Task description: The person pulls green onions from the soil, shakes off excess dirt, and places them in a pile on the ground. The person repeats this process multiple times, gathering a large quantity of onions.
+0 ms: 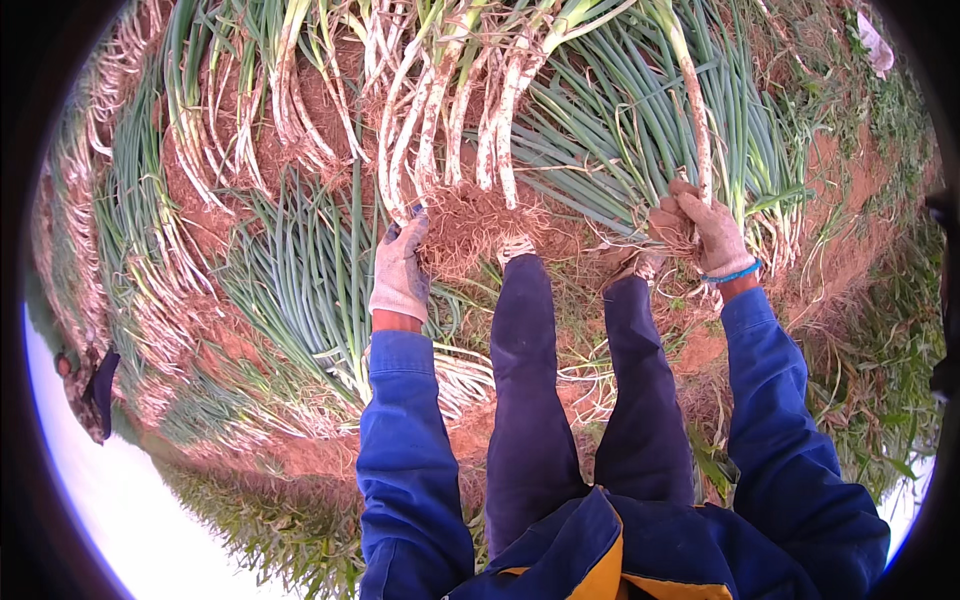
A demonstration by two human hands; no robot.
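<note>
My left hand (401,266), in a soiled work glove, grips the white base of a green onion stalk (401,161) at the left side of a clump. The clump's matted roots and clinging soil (480,225) are just right of my fingers. My gloved right hand (705,229), with a blue band at the wrist, pinches the root end of a single green onion (691,97). Its white, soil-specked stalk rises toward the top of the view. Some of the right fingers are hidden behind the glove and roots.
Pulled green onions (300,255) lie in bundles on reddish soil to the left, with more green leaves (607,112) beneath my right hand. My legs (525,360) stand between my arms. Another person (90,390) appears at the left rim. Weeds (870,345) border the right.
</note>
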